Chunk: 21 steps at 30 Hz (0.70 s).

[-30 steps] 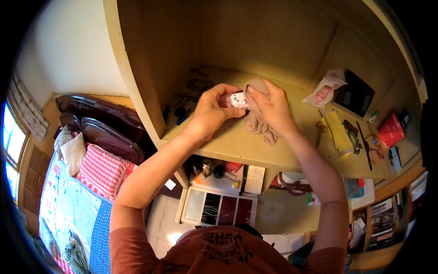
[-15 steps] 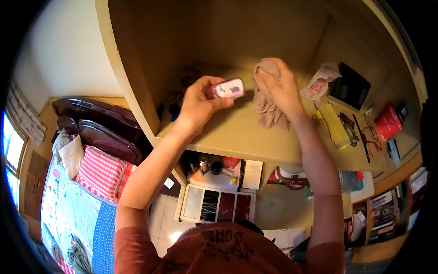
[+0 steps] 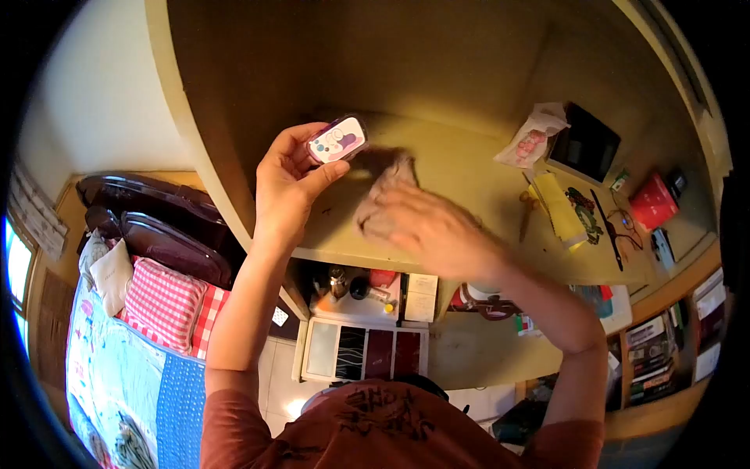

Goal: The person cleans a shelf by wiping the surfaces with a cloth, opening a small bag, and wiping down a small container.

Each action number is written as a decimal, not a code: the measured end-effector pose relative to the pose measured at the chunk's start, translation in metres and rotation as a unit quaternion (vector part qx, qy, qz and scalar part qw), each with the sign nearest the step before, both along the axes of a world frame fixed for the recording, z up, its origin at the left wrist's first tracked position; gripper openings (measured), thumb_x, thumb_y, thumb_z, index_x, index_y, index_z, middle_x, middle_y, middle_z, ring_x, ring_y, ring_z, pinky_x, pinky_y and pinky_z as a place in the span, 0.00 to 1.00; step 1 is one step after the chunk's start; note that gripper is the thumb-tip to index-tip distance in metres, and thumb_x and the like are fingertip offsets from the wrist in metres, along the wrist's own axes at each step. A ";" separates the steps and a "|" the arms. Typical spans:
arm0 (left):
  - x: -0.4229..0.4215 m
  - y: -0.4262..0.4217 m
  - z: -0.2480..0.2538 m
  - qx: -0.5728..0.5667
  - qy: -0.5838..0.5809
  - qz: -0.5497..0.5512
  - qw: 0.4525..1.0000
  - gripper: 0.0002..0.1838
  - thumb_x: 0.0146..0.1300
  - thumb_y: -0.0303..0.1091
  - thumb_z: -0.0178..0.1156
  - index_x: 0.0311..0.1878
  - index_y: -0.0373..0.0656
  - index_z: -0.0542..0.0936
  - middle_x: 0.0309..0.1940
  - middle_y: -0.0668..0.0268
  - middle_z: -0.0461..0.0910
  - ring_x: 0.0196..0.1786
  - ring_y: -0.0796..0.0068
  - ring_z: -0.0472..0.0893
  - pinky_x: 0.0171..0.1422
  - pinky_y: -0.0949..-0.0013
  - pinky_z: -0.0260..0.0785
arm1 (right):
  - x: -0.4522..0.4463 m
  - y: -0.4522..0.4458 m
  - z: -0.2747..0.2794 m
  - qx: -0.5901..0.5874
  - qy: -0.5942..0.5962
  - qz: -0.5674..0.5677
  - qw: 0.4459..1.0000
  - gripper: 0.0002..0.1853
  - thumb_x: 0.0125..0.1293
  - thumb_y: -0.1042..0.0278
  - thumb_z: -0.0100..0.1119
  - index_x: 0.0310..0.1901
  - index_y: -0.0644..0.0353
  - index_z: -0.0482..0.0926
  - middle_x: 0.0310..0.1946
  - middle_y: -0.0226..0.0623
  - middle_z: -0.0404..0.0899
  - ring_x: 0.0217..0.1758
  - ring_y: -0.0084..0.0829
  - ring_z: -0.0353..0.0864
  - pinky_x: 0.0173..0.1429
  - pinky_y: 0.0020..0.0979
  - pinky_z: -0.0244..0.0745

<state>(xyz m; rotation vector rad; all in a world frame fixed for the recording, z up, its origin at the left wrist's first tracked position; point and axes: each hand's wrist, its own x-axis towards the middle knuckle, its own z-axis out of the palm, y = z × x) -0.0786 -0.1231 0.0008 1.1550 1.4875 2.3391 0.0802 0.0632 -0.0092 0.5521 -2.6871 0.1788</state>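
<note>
Between the thumb and fingers of my left hand (image 3: 293,176) is a small rounded case (image 3: 338,141), white-faced with purple and blue shapes and a dark rim, raised above the left part of the shelf. My right hand (image 3: 437,230), blurred by motion, presses a crumpled beige-brown cloth (image 3: 383,205) on the wooden shelf (image 3: 461,156) near its front edge. The cloth lies under and beyond my fingers, to the right of and lower than the case.
At the right of the shelf are a plastic bag (image 3: 533,141), a black-screened tablet (image 3: 587,143), a yellow item (image 3: 558,209), glasses (image 3: 625,227) and a red container (image 3: 653,205). Below are an open compartment drawer (image 3: 366,349) and a notebook (image 3: 421,297); a bed (image 3: 117,352) stands left.
My left hand has moved left with the case, away from the cloth. My right hand has come down and left with the cloth, from the air onto the shelf.
</note>
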 end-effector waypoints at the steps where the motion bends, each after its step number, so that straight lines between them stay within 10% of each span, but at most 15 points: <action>1: -0.002 0.001 -0.002 0.014 0.002 -0.006 1.000 0.26 0.61 0.15 0.70 0.63 0.32 0.75 0.55 0.59 0.85 0.57 0.74 0.84 0.65 0.71 0.75 | 0.014 -0.008 0.005 -0.001 0.002 -0.004 1.000 0.22 0.74 0.59 0.57 0.63 0.63 0.79 0.70 0.51 0.74 0.76 0.48 0.70 0.82 0.47 0.61; 7: 0.006 -0.011 -0.014 -0.144 0.057 -0.042 0.987 0.31 0.58 0.16 0.74 0.65 0.37 0.75 0.57 0.62 0.83 0.59 0.72 0.83 0.65 0.70 0.76 | 0.048 0.010 0.019 -0.059 -0.047 -0.090 0.993 0.15 0.68 0.68 0.63 0.54 0.63 0.82 0.60 0.55 0.79 0.71 0.50 0.76 0.74 0.48 0.71; 15: 0.003 -0.013 -0.026 -0.176 0.087 -0.124 0.973 0.28 0.57 0.21 0.76 0.61 0.36 0.79 0.43 0.67 0.85 0.42 0.84 0.81 0.46 0.77 0.76 | -0.081 0.143 0.010 0.204 -0.006 -0.272 0.940 0.25 0.76 0.55 0.49 0.63 0.66 0.79 0.67 0.58 0.75 0.73 0.54 0.72 0.80 0.47 0.59; 21: 0.011 -0.018 -0.011 -0.247 0.108 -0.110 0.957 0.28 0.58 0.24 0.77 0.62 0.36 0.79 0.47 0.67 0.85 0.46 0.82 0.83 0.50 0.75 0.76 | -0.167 0.122 0.024 0.059 -0.121 -0.467 0.874 0.26 0.73 0.48 0.51 0.50 0.65 0.88 0.55 0.56 0.84 0.62 0.55 0.81 0.65 0.53 0.75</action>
